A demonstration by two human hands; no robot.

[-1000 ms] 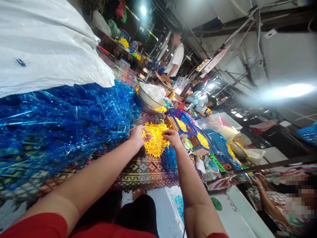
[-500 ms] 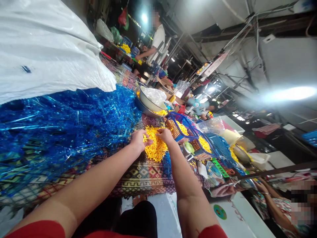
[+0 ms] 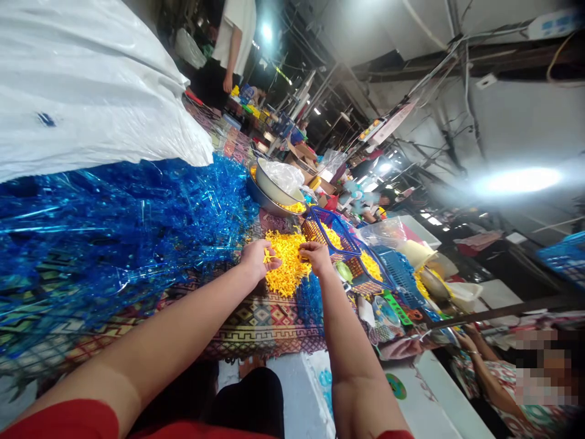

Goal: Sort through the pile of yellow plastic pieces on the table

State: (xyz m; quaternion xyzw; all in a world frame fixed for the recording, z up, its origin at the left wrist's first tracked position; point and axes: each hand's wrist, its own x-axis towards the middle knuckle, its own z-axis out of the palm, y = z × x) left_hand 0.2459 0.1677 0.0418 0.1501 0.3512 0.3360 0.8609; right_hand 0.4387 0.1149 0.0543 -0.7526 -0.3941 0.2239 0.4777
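Note:
A heap of small yellow plastic pieces (image 3: 286,274) lies on the patterned mat (image 3: 256,323) in front of me. My left hand (image 3: 258,257) is at the heap's left edge, its fingers curled with a bit of yellow showing between them. Across the heap, my right hand (image 3: 317,256) has thumb and fingers pinched together at a small yellow piece. The single pieces are too small for me to make out their exact shape. Shiny blue plastic strips (image 3: 137,225) spread over the mat to the left of my left hand.
A white sack (image 3: 100,91) bulges at upper left. Beyond the heap stand nested bowls (image 3: 269,186) and a blue basket (image 3: 336,213) with yellow pieces. A green slotted strip (image 3: 397,306) lies farther right. One person (image 3: 235,36) stands at the back; another person's arm (image 3: 487,366) shows at right.
My right hand has moved right, from the top of the heap to its right side. My left hand stays nearly in place. The person at the back has moved left and nearer.

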